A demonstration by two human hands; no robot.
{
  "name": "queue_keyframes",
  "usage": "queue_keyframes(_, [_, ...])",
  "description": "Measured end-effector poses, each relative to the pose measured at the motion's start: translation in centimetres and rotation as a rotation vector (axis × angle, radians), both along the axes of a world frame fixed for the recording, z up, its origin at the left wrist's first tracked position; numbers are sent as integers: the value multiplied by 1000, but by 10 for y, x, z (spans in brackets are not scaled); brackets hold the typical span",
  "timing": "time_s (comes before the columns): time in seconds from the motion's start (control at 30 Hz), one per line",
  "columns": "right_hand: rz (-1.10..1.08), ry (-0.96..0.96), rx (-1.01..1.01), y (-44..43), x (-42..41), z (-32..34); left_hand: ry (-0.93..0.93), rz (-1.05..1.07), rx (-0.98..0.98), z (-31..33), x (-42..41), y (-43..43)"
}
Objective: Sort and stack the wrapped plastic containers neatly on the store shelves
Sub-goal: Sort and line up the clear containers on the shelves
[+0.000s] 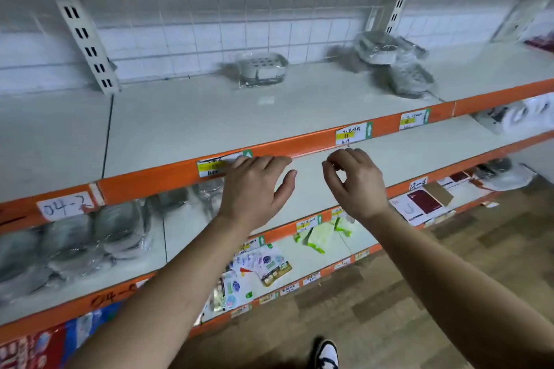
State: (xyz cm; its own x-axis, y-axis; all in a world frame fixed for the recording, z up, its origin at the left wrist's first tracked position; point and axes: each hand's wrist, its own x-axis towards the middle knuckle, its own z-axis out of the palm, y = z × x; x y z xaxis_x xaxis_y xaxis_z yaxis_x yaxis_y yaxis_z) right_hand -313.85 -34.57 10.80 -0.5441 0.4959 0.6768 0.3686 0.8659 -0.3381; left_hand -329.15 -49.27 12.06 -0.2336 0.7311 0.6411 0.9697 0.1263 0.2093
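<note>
Both hands hovering empty before the orange shelf lip (150,186): left hand (254,186) spreading relaxed, right hand (353,180) curling loosely, gripping nothing. Single film-wrapped white plastic container (261,69) sitting upper centre, above the left hand, long axis running left-right; wrapped grey-white container pile (389,54) lying upper right.

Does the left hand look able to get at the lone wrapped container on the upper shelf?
Probably yes: the left hand holds nothing, and only bare upper shelf lies between it and the wrapped container.
</note>
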Motion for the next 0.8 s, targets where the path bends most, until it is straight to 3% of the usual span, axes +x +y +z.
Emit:
queue_keyframes(0.43, [-119,-84,-17,203,52,44,16,138,-99,36,10,184])
queue_keyframes(0.8, [-223,-414,-130,302,37,59,-106,293,-178,20,5,237])
